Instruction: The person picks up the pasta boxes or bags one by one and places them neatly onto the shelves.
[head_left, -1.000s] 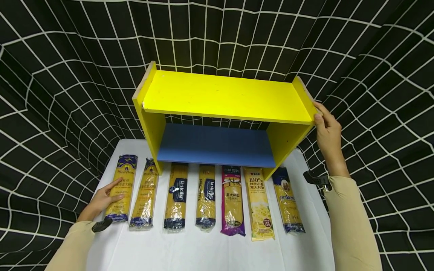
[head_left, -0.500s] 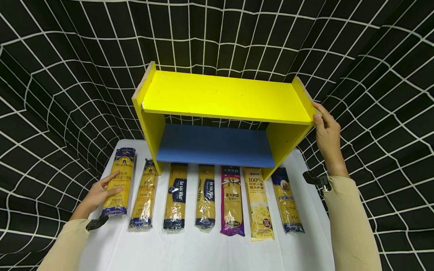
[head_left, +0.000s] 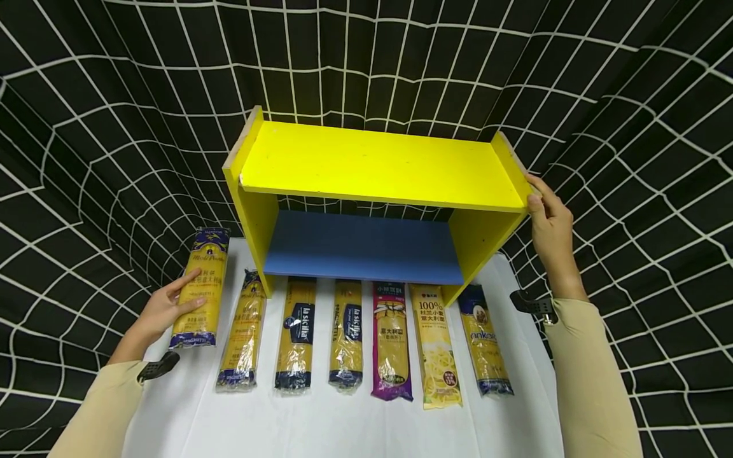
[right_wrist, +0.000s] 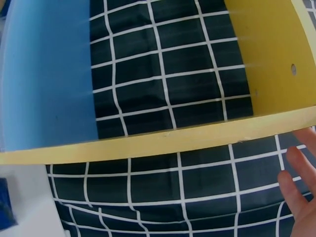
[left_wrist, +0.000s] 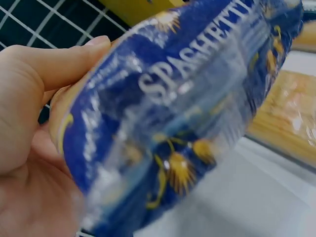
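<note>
At the far left in the head view, my left hand grips a pack of spaghetti by its side edges, thumb and fingers around it. The left wrist view shows the pack's blue end lifted above the white cloth. My right hand holds the upper right side panel of a yellow shelf that has a blue lower board. In the right wrist view, its fingers show by the panel's outer side.
Several pasta packs lie in a row on the white table, including a similar spaghetti pack, a purple-ended pack and, at the right, a blue-ended pack. Black cloth with a white grid hangs around the table.
My left hand has lifted the spaghetti pack off the table and carried it upward, toward the shelf's height. The right hand has stayed on the shelf panel.
</note>
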`<action>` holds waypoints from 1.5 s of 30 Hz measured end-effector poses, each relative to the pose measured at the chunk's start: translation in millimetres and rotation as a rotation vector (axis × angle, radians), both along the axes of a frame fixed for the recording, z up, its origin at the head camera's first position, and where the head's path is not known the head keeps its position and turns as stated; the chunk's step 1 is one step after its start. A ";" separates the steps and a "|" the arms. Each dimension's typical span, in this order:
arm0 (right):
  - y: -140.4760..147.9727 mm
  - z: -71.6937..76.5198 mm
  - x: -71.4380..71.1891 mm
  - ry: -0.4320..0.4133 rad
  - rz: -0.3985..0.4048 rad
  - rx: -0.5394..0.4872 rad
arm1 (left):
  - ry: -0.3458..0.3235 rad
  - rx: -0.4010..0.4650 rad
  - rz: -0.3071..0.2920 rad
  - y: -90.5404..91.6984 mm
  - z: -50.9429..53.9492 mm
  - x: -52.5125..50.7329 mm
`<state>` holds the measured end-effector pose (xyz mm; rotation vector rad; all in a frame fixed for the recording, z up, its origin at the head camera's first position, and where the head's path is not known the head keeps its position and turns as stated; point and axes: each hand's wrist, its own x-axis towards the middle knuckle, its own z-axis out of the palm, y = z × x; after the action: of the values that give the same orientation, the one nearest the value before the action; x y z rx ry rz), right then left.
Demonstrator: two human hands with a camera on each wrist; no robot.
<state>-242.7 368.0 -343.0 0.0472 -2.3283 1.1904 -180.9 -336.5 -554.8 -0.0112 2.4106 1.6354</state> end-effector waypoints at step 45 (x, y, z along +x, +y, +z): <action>-10.1 9.1 11.5 0.019 0.031 0.012 | 0.179 0.579 0.018 29.6 249.3 -27.7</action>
<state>-231.2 357.9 -333.9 0.0984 -2.3260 1.1865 -208.6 -306.9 -305.6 0.2178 1.9565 2.3642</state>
